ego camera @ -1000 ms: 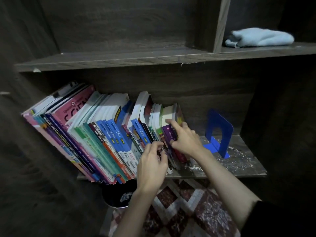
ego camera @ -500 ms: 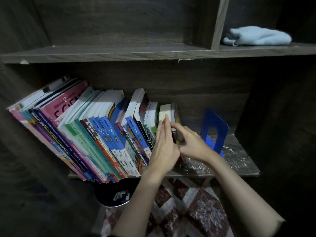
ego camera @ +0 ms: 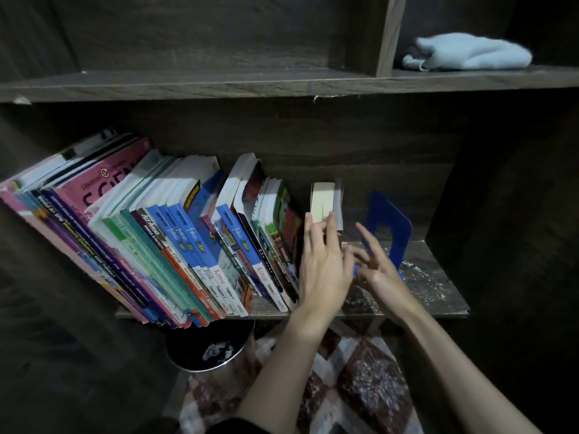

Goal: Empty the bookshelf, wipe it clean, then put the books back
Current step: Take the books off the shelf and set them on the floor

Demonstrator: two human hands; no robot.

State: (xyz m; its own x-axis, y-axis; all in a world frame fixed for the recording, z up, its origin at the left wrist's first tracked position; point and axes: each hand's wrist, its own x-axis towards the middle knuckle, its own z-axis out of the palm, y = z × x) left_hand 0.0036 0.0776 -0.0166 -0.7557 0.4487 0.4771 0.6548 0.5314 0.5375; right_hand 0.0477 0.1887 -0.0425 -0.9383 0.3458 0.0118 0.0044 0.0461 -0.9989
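A row of textbooks (ego camera: 175, 239) leans to the left on the dark wooden shelf (ego camera: 438, 296). At its right end a small thick book (ego camera: 324, 200) stands upright, apart from the row. My left hand (ego camera: 322, 267) lies flat against that book's left side with straight fingers. Just right of the book, my right hand (ego camera: 374, 264) hovers with its fingers spread and holds nothing. A blue metal bookend (ego camera: 390, 227) stands behind my right hand. White dust (ego camera: 419, 277) speckles the bare right part of the shelf.
A light blue cloth (ego camera: 466, 53) lies folded on the upper shelf at the right. Below the shelf stands a black bin (ego camera: 210, 349) on a patterned rug (ego camera: 363, 377). Dark cabinet walls close in on both sides.
The small book now stands upright and apart from the leaning row. My right hand has let go of it and spread open, while my left hand has moved to its left side.
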